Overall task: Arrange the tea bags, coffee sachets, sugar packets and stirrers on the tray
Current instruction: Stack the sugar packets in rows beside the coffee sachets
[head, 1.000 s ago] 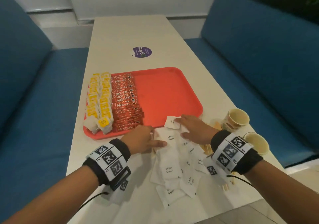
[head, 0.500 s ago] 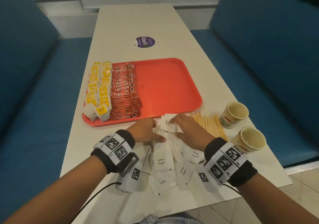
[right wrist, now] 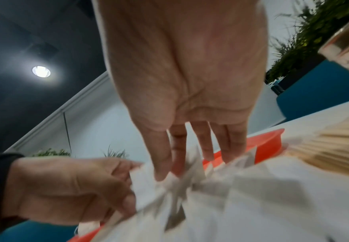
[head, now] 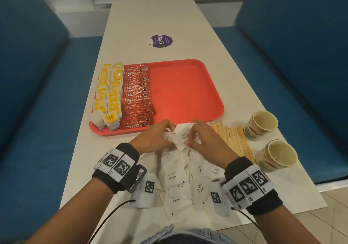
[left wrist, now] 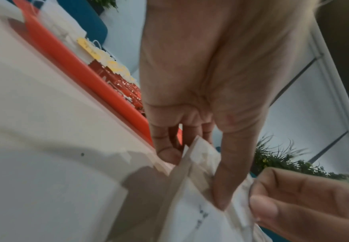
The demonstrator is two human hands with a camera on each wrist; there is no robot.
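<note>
Counted one red tray (head: 188, 93) and two paper cups (head: 265, 124). Spotted two rows of yellow tea bags (head: 110, 93), one stack of Nescafe coffee sachets (head: 136, 100). Couldn't pin down exact numbers in those, too overlapped. Same with the white sugar packets (head: 172, 176) and wooden stirrers (head: 232, 138), well over a dozen.

Two paper cups sit near the right edge of my table (head: 131, 27), one (head: 260, 125) behind the other (head: 276, 155). A purple round sticker (head: 162, 40) lies toward the far end. Blue benches (head: 301, 55) flank both sides.
</note>
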